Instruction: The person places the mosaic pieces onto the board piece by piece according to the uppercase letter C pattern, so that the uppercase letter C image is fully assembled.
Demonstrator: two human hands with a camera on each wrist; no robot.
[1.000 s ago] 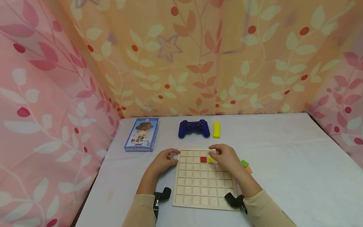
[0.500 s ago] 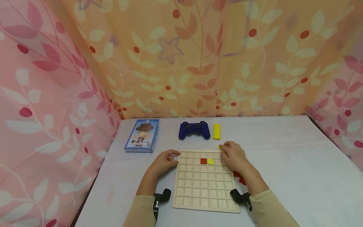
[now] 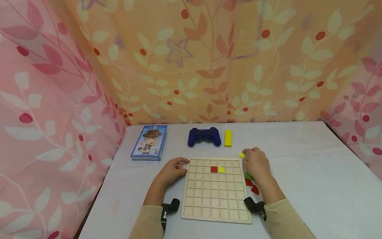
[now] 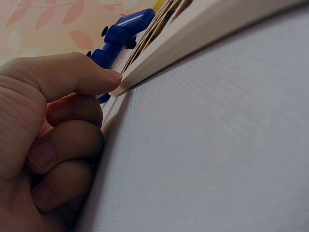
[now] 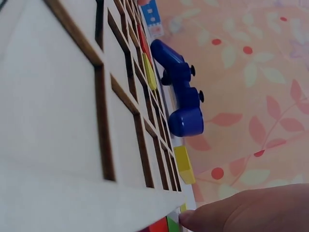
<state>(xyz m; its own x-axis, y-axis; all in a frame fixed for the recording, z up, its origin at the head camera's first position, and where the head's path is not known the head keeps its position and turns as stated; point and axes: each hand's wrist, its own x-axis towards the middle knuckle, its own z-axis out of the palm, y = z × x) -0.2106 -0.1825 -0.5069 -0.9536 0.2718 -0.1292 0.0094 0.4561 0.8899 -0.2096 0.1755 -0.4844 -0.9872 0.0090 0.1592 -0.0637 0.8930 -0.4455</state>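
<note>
A wooden grid board (image 3: 215, 202) lies on the table in front of me. It holds a red square tile (image 3: 214, 169) and, right beside it, a yellow tile (image 3: 221, 169) in the second row. My left hand (image 3: 182, 163) has curled fingers and grips the board's top-left corner, its thumb (image 4: 91, 77) on the board's edge (image 4: 203, 29). Just off the top-right corner, my right hand (image 3: 245, 155) pinches a small yellow piece (image 3: 241, 155) at its fingertips. The right wrist view shows one fingertip (image 5: 198, 218) past the board's edge (image 5: 58, 193).
A green piece (image 3: 248, 175) and two red pieces (image 3: 249, 182) (image 3: 255, 189) lie right of the board, by my right wrist. Behind the board stand a blue game controller (image 3: 204, 136), a yellow block (image 3: 228, 137) and a blue card box (image 3: 149, 142). Leaf-patterned cloth walls enclose the table.
My right hand has moved right from over the board's top rows to just off its top-right corner, carrying a small yellow piece. The yellow tile on the board is uncovered. The left hand stayed.
</note>
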